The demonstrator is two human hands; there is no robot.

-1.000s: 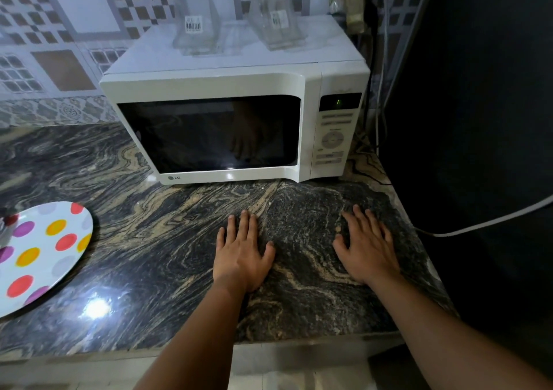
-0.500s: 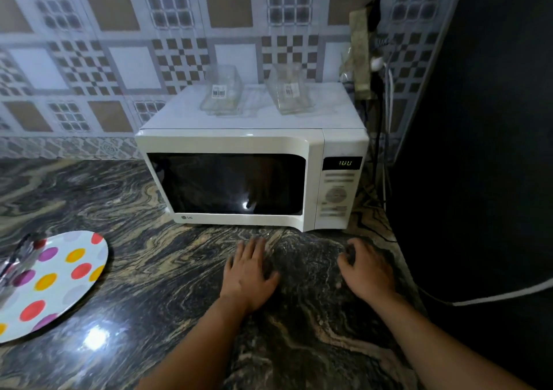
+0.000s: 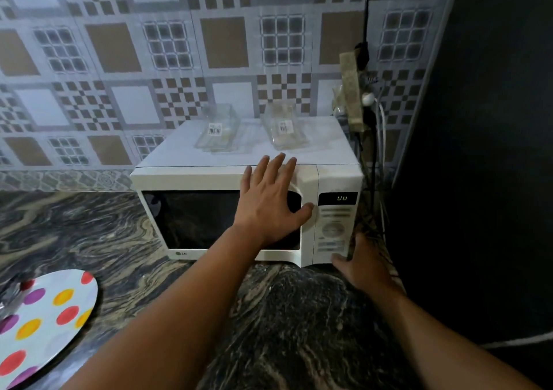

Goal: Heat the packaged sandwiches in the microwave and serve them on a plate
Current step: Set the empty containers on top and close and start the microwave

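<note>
Now your left hand (image 3: 270,210) lies flat, fingers straight, on the microwave (image 3: 227,177) door; your right hand (image 3: 363,265) grips its lower corner. Two clear sandwich packs (image 3: 218,130) sit on top; likely pull the door open next.

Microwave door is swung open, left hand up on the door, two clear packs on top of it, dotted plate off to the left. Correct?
Not quite. The head view shows the microwave door closed, flush with the front. The rest holds: left hand on the door, two clear packs on top, dotted plate at left.
</note>
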